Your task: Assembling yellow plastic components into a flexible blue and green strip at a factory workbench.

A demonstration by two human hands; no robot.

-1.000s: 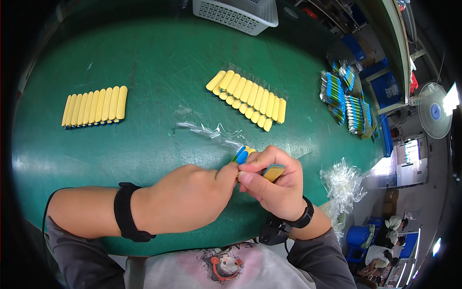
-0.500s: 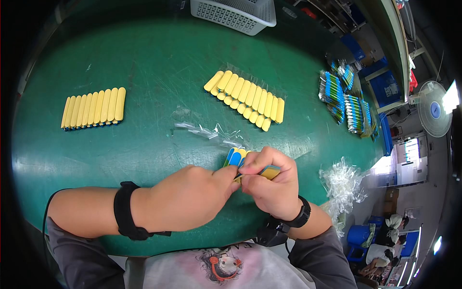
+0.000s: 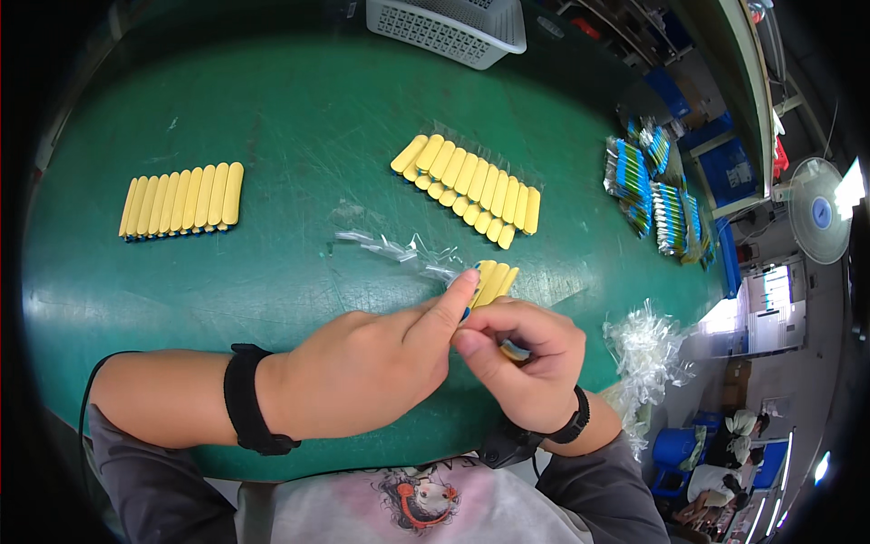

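Observation:
Both hands meet over a small bundle of nail files, yellow-faced with blue on some edges, just above the near part of the table. My left hand is closed on the bundle's left side, its index finger stretched along it and its thumb out of sight. My right hand pinches the near end between thumb and curled fingers, and a file end shows inside its palm. Beyond my hands lies a crumpled clear wrapper. Further off, nail files lie overlapping in two rows on clear film.
A neat row of nail files sits at the left of the green table. The white basket stands at the far edge. At right are wrapped packs, a heap of clear wrappers and a fan.
The bundle has turned from showing blue faces to showing yellow ones and now points away to the right. My left index finger has straightened along it, and both hands have shifted slightly right.

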